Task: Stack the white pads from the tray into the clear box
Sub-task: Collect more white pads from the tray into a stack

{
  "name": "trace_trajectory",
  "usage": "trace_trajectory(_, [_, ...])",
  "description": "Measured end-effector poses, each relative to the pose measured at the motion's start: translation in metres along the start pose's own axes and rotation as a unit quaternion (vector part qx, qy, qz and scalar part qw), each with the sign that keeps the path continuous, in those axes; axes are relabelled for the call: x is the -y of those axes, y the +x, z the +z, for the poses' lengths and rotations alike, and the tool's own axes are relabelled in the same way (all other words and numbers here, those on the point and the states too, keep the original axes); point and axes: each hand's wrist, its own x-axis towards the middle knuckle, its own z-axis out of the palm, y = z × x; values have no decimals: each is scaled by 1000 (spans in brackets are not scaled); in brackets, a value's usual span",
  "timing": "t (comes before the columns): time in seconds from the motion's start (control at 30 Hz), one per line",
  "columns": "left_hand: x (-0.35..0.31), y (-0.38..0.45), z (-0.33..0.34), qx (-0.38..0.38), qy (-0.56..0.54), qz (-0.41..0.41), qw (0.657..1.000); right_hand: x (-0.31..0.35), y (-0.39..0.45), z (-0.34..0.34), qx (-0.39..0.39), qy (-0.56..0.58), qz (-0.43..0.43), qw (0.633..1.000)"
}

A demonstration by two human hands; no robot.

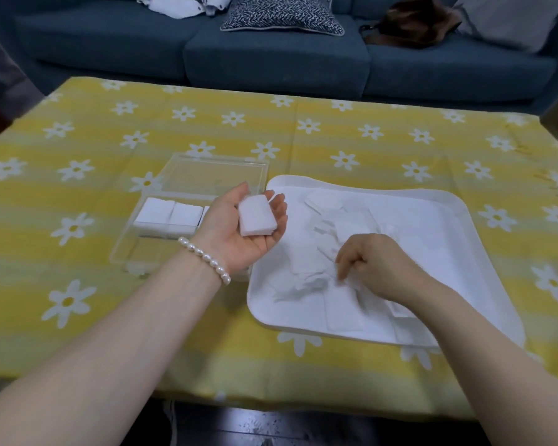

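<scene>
My left hand (pixel 239 230) lies palm up between the clear box (pixel 187 175) and the white tray (pixel 484 226), with a small stack of white pads (pixel 257 216) resting on its straight fingers. Two stacks of pads (pixel 166 218) stand side by side inside the box, behind my left wrist. Over the tray, my right hand (pixel 374 265) is palm down, its thumb and fingers pinching a pad (pixel 345 278) from the loose pile. Several more pads (pixel 332 217) lie scattered flat across the tray, hard to tell apart from the white surface.
The box and tray sit on a table with a yellow daisy-print cloth (pixel 335 136). A blue sofa (pixel 271 56) with a patterned cushion (pixel 282 14) runs along the far edge. The dark floor shows below the table's near edge.
</scene>
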Motion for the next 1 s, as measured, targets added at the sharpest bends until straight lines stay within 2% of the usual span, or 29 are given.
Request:
trace_trajectory(0.1, [2,0,1,-7,1,-3,1000,8,5,14,-83,12,-37,996])
trace_trajectory(0.3, [6,2,-1,-10,8,-15,1000,-2,18,48,-30,-99,-109,989])
trace_trajectory(0.53, [2,2,-3,-18,6,-6,1000,-8,17,42,-61,-147,-156,975])
trace_trajectory(0.6, [2,2,-3,-17,4,-6,1000,-6,17,38,-53,-136,-137,980])
trace_trajectory(0.8, [6,3,-3,-23,11,-13,1000,1,13,16,-67,23,-11,997])
trace_trajectory(0.9, [6,3,-4,-26,12,-10,1000,2,11,6,-59,40,19,997])
trace_trajectory(1.0, [6,3,-4,-27,13,-10,1000,1,9,-1,-90,53,29,994])
